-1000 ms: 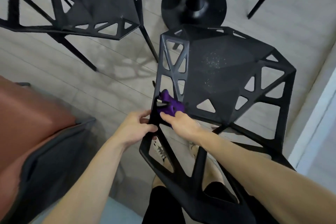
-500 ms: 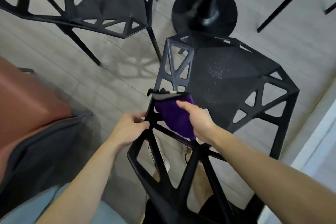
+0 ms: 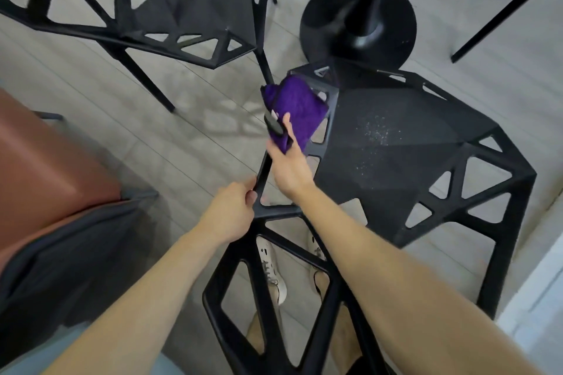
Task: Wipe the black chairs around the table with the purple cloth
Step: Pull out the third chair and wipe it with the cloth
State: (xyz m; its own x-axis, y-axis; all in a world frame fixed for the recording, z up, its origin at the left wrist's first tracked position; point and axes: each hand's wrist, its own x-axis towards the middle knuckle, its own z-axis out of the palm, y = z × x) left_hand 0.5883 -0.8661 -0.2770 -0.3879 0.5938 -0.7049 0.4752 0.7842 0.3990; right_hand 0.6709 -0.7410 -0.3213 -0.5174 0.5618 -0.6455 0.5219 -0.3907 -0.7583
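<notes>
A black openwork chair (image 3: 396, 167) stands right below me, its seat speckled with pale dust. My left hand (image 3: 231, 213) grips the left bar of its backrest frame. My right hand (image 3: 288, 164) holds the purple cloth (image 3: 295, 109) wrapped over the upper end of that same bar, thumb on one side and fingers on the other. A second black chair (image 3: 146, 0) of the same kind stands at the upper left.
The table's black round base (image 3: 359, 21) and pole rise just beyond the near chair. A thin black chair leg (image 3: 505, 12) crosses the upper right. A brown cushioned seat (image 3: 39, 167) is at the left. White wall trim (image 3: 536, 298) runs at the right. My feet show through the backrest.
My right hand has slid the purple cloth up along the backrest bar, away from my left hand, which keeps its grip on the frame. The view has shifted closer.
</notes>
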